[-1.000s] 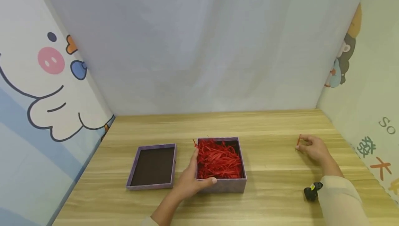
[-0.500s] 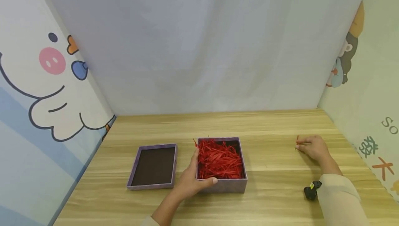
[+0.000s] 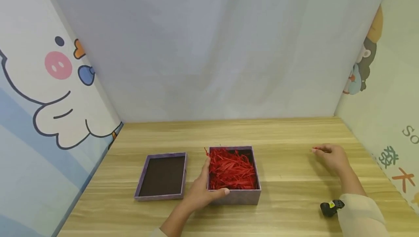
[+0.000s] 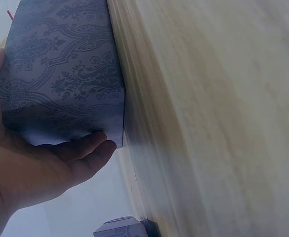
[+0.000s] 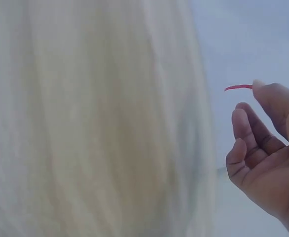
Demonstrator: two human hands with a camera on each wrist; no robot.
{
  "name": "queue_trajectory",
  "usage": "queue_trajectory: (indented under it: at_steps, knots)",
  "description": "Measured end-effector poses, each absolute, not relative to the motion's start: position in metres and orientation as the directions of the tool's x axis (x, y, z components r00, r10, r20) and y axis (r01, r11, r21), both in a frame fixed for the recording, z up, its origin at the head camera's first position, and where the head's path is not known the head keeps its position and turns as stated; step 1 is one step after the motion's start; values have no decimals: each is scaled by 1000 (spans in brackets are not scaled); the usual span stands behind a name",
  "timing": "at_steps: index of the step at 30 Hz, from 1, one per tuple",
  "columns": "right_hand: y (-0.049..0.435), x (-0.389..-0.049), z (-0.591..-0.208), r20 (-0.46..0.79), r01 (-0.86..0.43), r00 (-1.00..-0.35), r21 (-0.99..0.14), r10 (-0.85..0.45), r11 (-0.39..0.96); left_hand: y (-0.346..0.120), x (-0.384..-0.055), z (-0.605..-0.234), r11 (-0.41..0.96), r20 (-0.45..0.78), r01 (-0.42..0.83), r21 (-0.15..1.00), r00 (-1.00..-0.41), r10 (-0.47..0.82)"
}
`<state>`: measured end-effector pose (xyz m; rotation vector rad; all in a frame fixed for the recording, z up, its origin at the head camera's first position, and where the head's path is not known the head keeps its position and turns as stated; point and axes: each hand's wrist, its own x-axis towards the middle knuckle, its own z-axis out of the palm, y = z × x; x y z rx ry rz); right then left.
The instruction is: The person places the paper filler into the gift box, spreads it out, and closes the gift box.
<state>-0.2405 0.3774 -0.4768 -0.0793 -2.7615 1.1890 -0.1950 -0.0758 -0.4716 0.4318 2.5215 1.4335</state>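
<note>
A square purple box (image 3: 234,197) with a damask pattern stands on the table, filled with red shredded paper (image 3: 233,169). My left hand (image 3: 201,191) grips its near left corner, thumb along the front wall and fingers on the left side. In the left wrist view the patterned wall (image 4: 65,69) of the box shows between thumb and fingers. Over the right part of the table my right hand (image 3: 332,159) pinches a thin red paper shred (image 5: 239,87) between thumb and index finger. The other fingers are bent and hold nothing.
The box lid (image 3: 184,175), dark inside, lies upturned to the left of the box. A black wrist camera (image 3: 330,208) is worn at the right sleeve. Behind the wooden table (image 3: 281,222) hangs a pale curtain (image 3: 229,48), with cartoon-printed walls (image 3: 19,128) at either side.
My right hand has turned slightly and the pinched red shred has gone from standing upright to lying nearly level. My left hand keeps its grip on the box.
</note>
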Motion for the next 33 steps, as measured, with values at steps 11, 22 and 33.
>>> queue_trajectory:
  at_steps: [11,22,33]
  knots:
    - [343,-232,-443,250,-128,-965,-720,83,682,-77,-194,-473,490,-40,147,860,-936,350]
    - [290,-234,-425,357,-305,-934,-746,-32,592,-77,-195,-471,487,-28,153,860,-939,344]
    - [239,-235,-426,328,-360,-932,-776,-157,518,-76,-193,-469,475,-29,156,866,-933,359]
